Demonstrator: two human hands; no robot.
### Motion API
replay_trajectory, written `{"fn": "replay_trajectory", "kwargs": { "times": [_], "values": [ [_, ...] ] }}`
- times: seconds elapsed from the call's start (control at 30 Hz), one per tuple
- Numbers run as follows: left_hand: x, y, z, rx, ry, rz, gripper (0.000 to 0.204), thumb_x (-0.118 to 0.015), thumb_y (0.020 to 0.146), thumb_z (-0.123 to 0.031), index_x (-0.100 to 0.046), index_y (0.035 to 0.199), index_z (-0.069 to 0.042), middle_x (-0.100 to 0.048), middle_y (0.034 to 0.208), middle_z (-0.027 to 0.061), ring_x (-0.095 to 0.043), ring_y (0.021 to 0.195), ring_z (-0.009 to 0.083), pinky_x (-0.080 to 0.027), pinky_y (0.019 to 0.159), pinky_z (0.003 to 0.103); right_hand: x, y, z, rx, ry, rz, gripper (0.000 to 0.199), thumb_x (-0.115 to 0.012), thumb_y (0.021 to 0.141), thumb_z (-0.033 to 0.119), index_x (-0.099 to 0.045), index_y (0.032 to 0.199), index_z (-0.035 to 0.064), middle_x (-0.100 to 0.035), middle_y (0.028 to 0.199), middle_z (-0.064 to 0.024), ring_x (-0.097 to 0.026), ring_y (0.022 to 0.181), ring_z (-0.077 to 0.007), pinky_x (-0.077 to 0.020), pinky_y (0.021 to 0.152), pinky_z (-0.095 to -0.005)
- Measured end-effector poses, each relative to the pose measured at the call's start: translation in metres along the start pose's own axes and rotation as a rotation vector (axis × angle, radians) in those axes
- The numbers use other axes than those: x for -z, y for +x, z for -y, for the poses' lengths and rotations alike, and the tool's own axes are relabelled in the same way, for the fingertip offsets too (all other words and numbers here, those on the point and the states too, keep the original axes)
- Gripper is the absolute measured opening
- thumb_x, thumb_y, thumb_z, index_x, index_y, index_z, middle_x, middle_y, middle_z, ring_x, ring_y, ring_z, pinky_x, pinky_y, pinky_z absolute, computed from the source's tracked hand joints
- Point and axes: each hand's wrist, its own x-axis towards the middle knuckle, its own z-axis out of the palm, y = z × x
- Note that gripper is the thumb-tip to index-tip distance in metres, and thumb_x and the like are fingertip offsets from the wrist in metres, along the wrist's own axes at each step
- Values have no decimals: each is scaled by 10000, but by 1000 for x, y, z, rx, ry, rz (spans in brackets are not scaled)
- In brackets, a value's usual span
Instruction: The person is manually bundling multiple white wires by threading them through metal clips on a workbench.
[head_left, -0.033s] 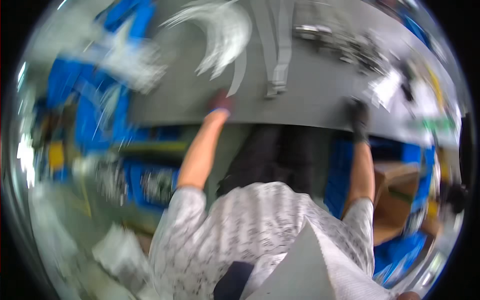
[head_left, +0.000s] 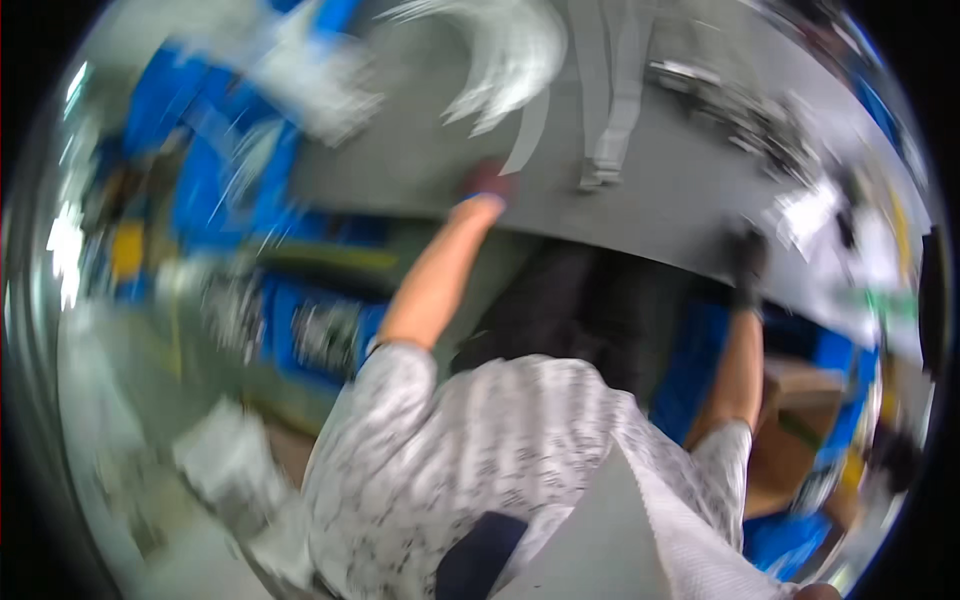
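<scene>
Surface and hands slide rightward, the near edge now tilting

Since the earlier frame, the surface [head_left: 420, 170] and all on it have shifted right, its near edge now sloping down toward the right of the frame. Both hands have travelled with it, so this looks mostly like a turn of the head.

At upper centre, a curved grey strip [head_left: 530, 128] ends at the fingers of the left hand [head_left: 488, 183], which is dark red and badly smeared. From there its long axis bends up and slightly right, toward a white bundle [head_left: 525, 60]. How far those fingers are spread, and whether they grip the tip or merely lie beside it, I cannot tell.

Right of that hand, two grey straps [head_left: 593, 80] run up the frame from a buckle-like end [head_left: 598, 176]. The left hand is nearer to strip and straps alike.

At right, the dark right hand [head_left: 748, 252] is over the surface, below the metal parts [head_left: 745, 115] and just left of a bright white piece [head_left: 803, 212]. Blur hides its fingers' spread and any hold.
</scene>
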Motion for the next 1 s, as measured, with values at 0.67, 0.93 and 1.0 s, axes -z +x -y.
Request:
{"fn": "replay_trajectory", "kwargs": {
  "times": [0.67, 0.93, 1.0],
  "values": [
    [-31, -28, 39, -120, -112, -230, 279, -507, 854, -153, -649, 1040, -2, -707, 984, 255, -704, 922, 402, -559, 786, 508, -53, -240, 28, -2, 730, -32, 340, -594, 997, 155, -584, 1303, 8, -681, 1146, -157, -645, 1002, -260, -549, 841, -373],
    [1, -52, 20, -65, 151, -41, 292, -510, 919, -181, -682, 1127, -70, -706, 1121, 194, -689, 1029, 375, -566, 857, 484, -86, -438, -11, 491, -424, 899, 306, -766, 686, 259, -697, 907, 58, -671, 894, -179, -628, 902, -370, -491, 756, -454],
    [3, -51, 16, -104, 239, 19, 277, -519, 918, -175, -695, 1110, -83, -711, 1109, 190, -693, 1025, 367, -572, 843, 480, -94, -464, -6, 270, -232, 831, 325, -761, 705, 278, -692, 929, 52, -673, 933, -196, -627, 932, -393, -496, 779, -464]
  ]
}}
